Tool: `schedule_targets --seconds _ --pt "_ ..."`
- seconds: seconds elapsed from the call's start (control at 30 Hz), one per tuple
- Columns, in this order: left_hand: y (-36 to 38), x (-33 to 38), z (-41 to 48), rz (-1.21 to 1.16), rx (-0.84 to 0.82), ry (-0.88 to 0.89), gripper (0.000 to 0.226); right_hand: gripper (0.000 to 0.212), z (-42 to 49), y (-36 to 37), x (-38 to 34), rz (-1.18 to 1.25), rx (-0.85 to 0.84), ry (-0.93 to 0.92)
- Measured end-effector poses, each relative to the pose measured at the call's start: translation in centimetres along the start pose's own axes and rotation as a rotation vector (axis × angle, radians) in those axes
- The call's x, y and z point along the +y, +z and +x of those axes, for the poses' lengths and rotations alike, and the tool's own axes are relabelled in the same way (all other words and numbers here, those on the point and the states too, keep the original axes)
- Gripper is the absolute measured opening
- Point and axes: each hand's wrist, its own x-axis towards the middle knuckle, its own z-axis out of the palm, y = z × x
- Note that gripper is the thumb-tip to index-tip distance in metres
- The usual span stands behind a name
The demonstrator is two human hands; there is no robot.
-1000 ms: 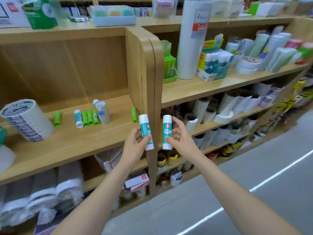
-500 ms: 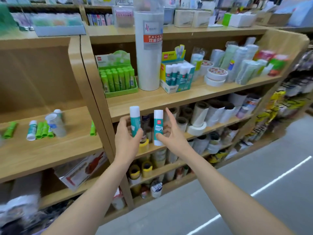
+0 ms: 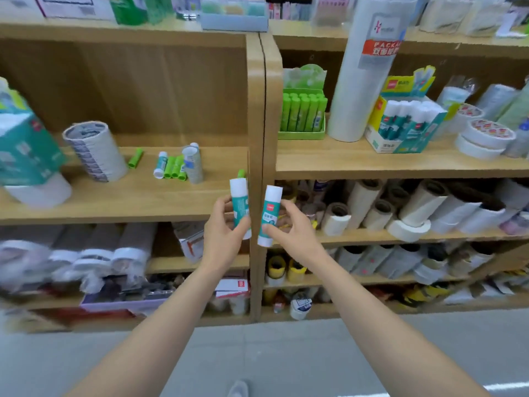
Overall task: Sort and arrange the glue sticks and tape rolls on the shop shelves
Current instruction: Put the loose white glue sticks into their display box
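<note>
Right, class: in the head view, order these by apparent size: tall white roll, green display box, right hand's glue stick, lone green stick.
1. Tall white roll
2. Green display box
3. Glue stick in the right hand; it is nearest the camera, so its true rank is unsure
4. Lone green stick

One head-worn wide-angle camera looks forward and slightly down from near the wooden shelves [image 3: 400, 167], facing them head-on, the floor [image 3: 272, 353] below.
</note>
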Motion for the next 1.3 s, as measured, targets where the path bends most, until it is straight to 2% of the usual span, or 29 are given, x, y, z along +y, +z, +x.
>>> schedule_targets --seconds 0.1,0.23,0.33,0.57,0.63,0.87,1.1,1.3 --pt "-4.6 -1.3 -0.7 -0.021 0.089 -0.045 0.038 0.057 0.6 4.7 -1.6 0.032 -0.065 -0.016" --pt "-11.7 -3.1 -0.4 -0.023 0.168 -0.069 0.038 0.083 2.4 11.9 -3.8 0.107 -0.142 -0.017" --pt "-18.3 -4.8 0.3 0.006 0.215 -0.068 0.038 0.092 3.9 18.1 -6.1 0.142 -0.176 -0.086" --pt "-34.5 -7.9 3.1 0.054 0.285 -0.014 0.036 0.087 8.0 33.5 -11.7 0.191 -0.210 -0.196" --pt "-38.0 -8.2 4.1 0.072 0.292 0.014 0.038 0.087 9.0 36.4 -13.1 0.214 -0.157 -0.204" --pt "-44.1 -7.0 9.4 0.035 0.316 0.104 0.038 0.085 13.4 39.6 -18.7 0.268 0.048 -0.296" --pt "-46.5 -5.6 14.9 0.056 0.383 0.214 0.040 0.083 17.7 40.4 -22.8 0.157 0.201 -0.498" --pt "-47.8 -6.6 17.5 0.109 0.336 0.229 0.045 0.081 20.4 42.4 -23.2 0.033 0.214 -0.545"
